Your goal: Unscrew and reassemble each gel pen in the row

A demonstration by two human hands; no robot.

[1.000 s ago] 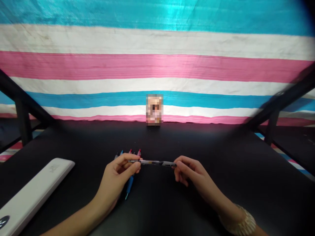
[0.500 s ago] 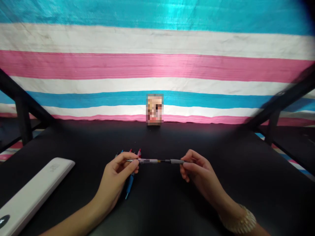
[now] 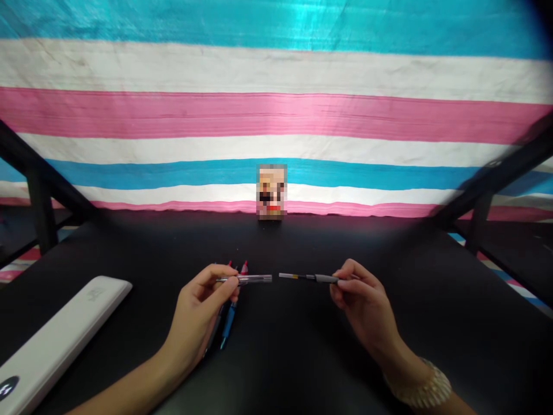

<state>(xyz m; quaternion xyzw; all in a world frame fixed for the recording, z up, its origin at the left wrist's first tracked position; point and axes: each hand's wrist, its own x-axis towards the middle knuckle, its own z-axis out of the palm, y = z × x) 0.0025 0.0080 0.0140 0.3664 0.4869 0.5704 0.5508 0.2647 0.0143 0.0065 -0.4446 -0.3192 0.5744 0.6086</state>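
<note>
Over the middle of the black table, my left hand point(image 3: 211, 302) pinches a clear pen barrel point(image 3: 257, 279) between thumb and fingers, its end pointing right. Facing it, my right hand point(image 3: 360, 294) is closed on the grey grip of a pen refill point(image 3: 305, 277), whose tube points left. A narrow gap parts the barrel from the refill, and the two are nearly in line. Beneath and behind my left hand lie several pens, among them a blue pen point(image 3: 228, 325) and one with a red tip point(image 3: 245, 267); my fingers partly hide them.
A long white device point(image 3: 64, 340) that looks like a power bank lies at the left on the black table point(image 3: 276, 363). A small blurred-out upright object point(image 3: 271, 193) stands at the far edge. Dark frame bars point(image 3: 496, 170) slant on both sides before a striped sheet point(image 3: 276, 115).
The pen has come apart: my right hand has moved right and slightly up with the grip and refill. My left hand, with the barrel, has shifted slightly left.
</note>
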